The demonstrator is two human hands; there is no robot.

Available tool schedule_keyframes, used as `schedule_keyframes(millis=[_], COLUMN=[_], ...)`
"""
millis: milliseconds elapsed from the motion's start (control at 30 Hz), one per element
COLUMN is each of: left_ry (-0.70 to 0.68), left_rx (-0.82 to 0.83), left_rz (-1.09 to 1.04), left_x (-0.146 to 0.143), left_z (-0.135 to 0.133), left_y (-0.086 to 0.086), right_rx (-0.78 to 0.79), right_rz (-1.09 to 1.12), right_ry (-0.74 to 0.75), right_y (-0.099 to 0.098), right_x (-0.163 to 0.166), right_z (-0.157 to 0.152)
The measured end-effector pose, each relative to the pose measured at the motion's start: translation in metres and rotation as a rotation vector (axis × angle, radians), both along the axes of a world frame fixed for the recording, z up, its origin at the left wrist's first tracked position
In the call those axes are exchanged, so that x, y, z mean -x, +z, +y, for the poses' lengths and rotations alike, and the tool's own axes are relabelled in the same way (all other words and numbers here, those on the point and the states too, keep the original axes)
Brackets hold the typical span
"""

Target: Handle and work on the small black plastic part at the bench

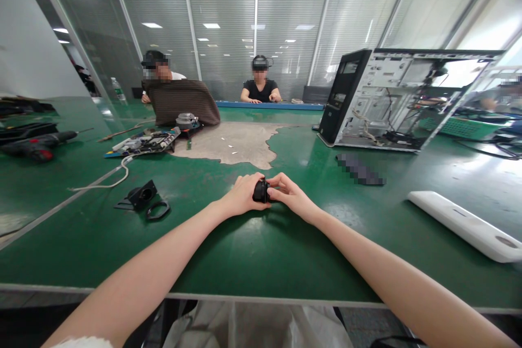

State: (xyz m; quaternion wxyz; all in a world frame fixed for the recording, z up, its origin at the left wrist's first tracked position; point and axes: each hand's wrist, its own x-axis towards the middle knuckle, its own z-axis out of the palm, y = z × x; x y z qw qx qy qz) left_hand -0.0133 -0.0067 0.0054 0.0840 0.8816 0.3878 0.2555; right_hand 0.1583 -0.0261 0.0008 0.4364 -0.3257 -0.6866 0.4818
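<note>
Between my two hands, low over the green table [244, 250], is a small black rounded part [260, 191] whose exact kind I cannot make out. My left hand [243, 194] is closed around its left side. From the right, the thumb and fingers of my right hand [289, 194] pinch its edge. To the left on the table lie a black bracket-like piece [141, 196] with a round opening and a black ring [157, 210] beside it. The fingers partly hide the held part.
Beyond my hands lies a torn greyish sheet [240, 147]. Circuit boards [142, 142] and a power drill [38, 144] are on the left. An open computer case [379, 100], a dark pixelated object [359, 169] and a long white casing [465, 223] stand right. Two people [261, 87] sit across.
</note>
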Motion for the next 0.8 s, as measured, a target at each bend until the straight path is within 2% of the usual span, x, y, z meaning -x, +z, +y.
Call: schedule_keyframes(millis=[200,367,700,800], left_ry=[0.001,0.001,-0.014,-0.016], left_rx=[0.007,0.001,-0.005,-0.008], left_rz=[-0.004,0.003,-0.017,-0.013], left_x=[-0.0005,-0.0004,0.0002,0.0005], left_z=[0.0000,0.0013,0.0012,0.0017], left_y=[0.0002,0.0003,-0.0015,-0.0014], right_rx=[0.066,0.035,0.064,0.055], right_rz=[-0.046,0.013,-0.025,-0.020], right_ry=[-0.028,0.105,-0.063,-0.025], right_y=[-0.0008,0.0015,-0.0062,-0.0038], right_x=[0.0019,-0.0008,0.0030,0.0015], right_z=[0.0011,-0.0018,0.0039,0.0013])
